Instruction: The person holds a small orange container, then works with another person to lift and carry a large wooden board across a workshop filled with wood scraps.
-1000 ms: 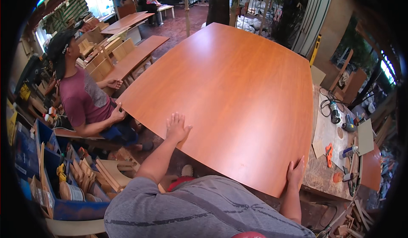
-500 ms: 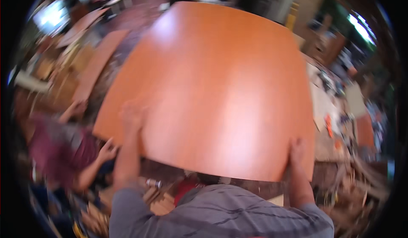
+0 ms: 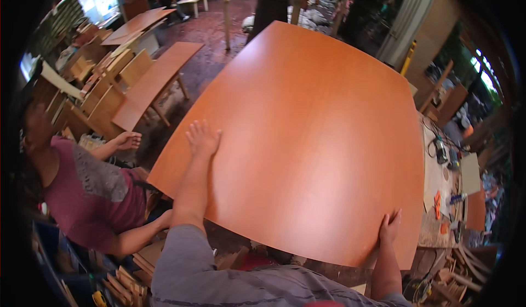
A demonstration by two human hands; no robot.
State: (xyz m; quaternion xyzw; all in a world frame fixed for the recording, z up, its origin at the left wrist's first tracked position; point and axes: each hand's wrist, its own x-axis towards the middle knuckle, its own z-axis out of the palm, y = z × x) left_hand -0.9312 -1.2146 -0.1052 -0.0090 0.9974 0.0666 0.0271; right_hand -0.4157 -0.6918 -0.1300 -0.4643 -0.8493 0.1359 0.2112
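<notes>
A large orange-brown wood panel (image 3: 296,120) with a smooth, shiny face spreads out in front of me. My left hand (image 3: 203,138) lies flat on its left part, fingers spread. Near the panel's close right corner my right hand (image 3: 388,228) rests on the surface, its fingers stretched out and the thumb apart. Neither hand grips anything. At my left stands a co-worker in a maroon shirt (image 3: 82,181); one of that person's hands (image 3: 129,140) is raised beside the panel's left edge, the other is partly hidden behind my left arm.
A worktable (image 3: 435,186) with power tools, cords and an orange clamp-like tool stands at the right. Left lies a long brown board (image 3: 159,85) on legs, near stacked wooden parts (image 3: 104,90). Wood scraps (image 3: 455,277) pile up at lower right. A dark post (image 3: 268,5) rises beyond the panel.
The panel now sits further right and lower in the picture, turned slightly, as the whole view has shifted too. My left hand's fingers are now spread. The co-worker appears larger.
</notes>
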